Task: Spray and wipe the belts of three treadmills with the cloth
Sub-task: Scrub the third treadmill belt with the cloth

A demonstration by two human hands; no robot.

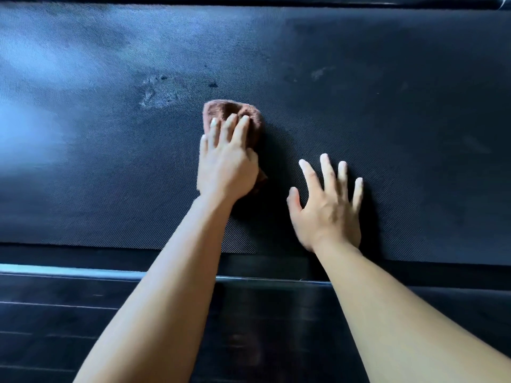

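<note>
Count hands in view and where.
2. The left hand presses the brown cloth onto the belt near mid-frame; the right hand lies flat, fingers spread, on bare belt just to its right. No others appear hidden.

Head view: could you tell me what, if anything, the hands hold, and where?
The left hand presses the brown cloth onto the treadmill belt, palm and fingers over its middle; the right hand rests empty on the belt.
</note>
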